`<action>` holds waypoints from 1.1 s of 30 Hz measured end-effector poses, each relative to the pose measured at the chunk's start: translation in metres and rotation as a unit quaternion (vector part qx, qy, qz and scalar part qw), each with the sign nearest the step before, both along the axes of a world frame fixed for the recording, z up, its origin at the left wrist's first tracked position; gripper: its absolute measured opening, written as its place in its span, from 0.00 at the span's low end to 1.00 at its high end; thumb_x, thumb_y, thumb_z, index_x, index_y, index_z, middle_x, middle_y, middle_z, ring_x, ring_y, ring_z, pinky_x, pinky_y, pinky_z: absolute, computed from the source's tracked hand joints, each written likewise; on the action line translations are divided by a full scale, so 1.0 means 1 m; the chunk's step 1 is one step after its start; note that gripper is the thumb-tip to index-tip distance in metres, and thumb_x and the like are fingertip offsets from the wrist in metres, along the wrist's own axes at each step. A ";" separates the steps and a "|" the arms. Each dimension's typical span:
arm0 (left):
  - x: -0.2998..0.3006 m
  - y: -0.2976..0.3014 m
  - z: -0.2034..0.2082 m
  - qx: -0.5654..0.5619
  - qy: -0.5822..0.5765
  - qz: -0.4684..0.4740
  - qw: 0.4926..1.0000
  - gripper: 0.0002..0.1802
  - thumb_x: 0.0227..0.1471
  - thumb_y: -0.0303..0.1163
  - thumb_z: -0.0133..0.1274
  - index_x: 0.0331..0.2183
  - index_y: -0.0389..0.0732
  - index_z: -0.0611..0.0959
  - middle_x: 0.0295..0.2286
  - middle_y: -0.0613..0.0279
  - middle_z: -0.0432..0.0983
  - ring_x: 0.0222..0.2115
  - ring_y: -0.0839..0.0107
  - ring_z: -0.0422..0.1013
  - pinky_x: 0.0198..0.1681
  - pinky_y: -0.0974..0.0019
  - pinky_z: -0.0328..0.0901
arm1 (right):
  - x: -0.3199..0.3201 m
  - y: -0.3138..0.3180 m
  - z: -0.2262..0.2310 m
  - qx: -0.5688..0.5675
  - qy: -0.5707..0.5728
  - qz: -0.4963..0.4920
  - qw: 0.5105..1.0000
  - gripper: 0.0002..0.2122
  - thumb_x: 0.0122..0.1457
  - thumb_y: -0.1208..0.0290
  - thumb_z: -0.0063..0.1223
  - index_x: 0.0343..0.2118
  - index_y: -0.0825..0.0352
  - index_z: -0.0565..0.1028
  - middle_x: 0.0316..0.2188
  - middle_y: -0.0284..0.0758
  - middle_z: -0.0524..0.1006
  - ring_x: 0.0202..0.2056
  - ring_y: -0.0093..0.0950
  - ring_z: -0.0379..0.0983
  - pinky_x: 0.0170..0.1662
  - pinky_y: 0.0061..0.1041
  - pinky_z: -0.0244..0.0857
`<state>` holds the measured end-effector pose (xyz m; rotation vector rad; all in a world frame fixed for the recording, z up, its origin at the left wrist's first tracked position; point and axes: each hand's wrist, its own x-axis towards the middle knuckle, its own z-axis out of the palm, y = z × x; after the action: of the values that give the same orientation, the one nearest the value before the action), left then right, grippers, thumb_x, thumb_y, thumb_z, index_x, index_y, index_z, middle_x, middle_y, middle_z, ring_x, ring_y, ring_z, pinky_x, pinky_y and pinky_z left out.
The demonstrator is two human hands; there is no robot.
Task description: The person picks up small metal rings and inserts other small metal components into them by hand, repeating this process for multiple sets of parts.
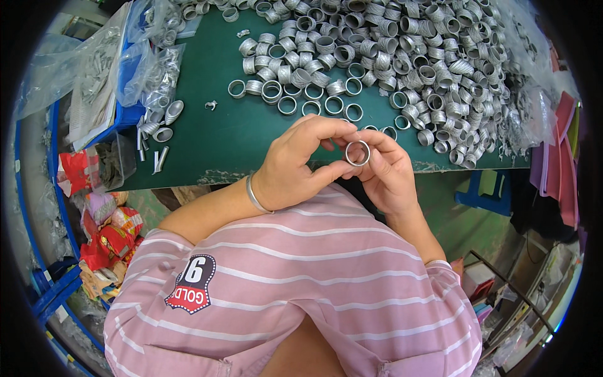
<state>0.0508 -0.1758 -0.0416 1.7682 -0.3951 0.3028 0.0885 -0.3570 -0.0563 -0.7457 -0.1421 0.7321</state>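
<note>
A silver metal ring (357, 164) is held up near the table's front edge, its round opening facing me. My left hand (298, 154), with a bangle on the wrist, pinches the ring's left side between thumb and fingers. From the other side my right hand (392, 173) grips the same ring, its thumb along the right rim. Just beyond my fingers, several loose rings (334, 105) lie on the green tabletop (232, 141). A large heap of similar grey metal rings (408, 50) spreads behind them to the right.
Left on the table are clear bags of metal parts (162, 75), loose tubes (162, 158) and a small plastic box (119, 160). A blue bin (129, 116) stands beside them. Below right is a blue stool (483, 195); pink and purple sheets (562, 163) hang at the right.
</note>
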 end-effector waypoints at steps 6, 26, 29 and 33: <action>0.000 0.005 0.003 0.019 -0.016 -0.023 0.999 0.23 0.40 0.16 0.57 0.41 0.36 0.70 0.37 0.54 0.71 0.35 0.69 0.70 0.37 0.71 0.66 | -0.002 -0.004 -0.008 0.044 0.049 -0.014 0.998 0.14 0.56 0.74 0.47 0.45 0.73 0.67 0.38 0.41 0.73 0.39 0.29 0.73 0.41 0.28 0.71; -0.003 0.000 -0.004 -0.097 0.153 0.007 0.983 0.14 0.46 0.14 0.50 0.38 0.34 0.72 0.35 0.59 0.70 0.34 0.74 0.69 0.37 0.74 0.65 | 0.012 -0.028 0.002 -0.380 -0.298 -0.172 0.859 0.05 0.48 0.80 0.57 0.30 0.70 0.74 0.30 0.31 0.73 0.26 0.16 0.65 0.29 0.14 0.58; -0.002 -0.004 -0.003 -0.175 0.226 -0.027 0.958 0.18 0.46 0.16 0.51 0.41 0.34 0.70 0.35 0.58 0.70 0.35 0.74 0.69 0.38 0.74 0.65 | 0.006 -0.014 -0.001 -0.310 -0.301 -0.166 0.886 0.06 0.47 0.80 0.57 0.30 0.69 0.74 0.34 0.33 0.75 0.28 0.15 0.65 0.30 0.13 0.58; 0.001 -0.006 0.009 -0.322 0.335 -0.071 0.883 0.22 0.46 0.18 0.53 0.45 0.34 0.66 0.37 0.55 0.70 0.37 0.73 0.70 0.39 0.73 0.66 | 0.001 -0.008 0.003 -0.309 -0.383 -0.132 0.860 0.05 0.46 0.83 0.55 0.28 0.69 0.74 0.37 0.38 0.74 0.30 0.19 0.69 0.29 0.16 0.61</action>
<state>0.0521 -0.1822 -0.0326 1.0782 0.0845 -0.2715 0.0897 -0.3650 -0.0538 -1.6245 -0.5318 0.1625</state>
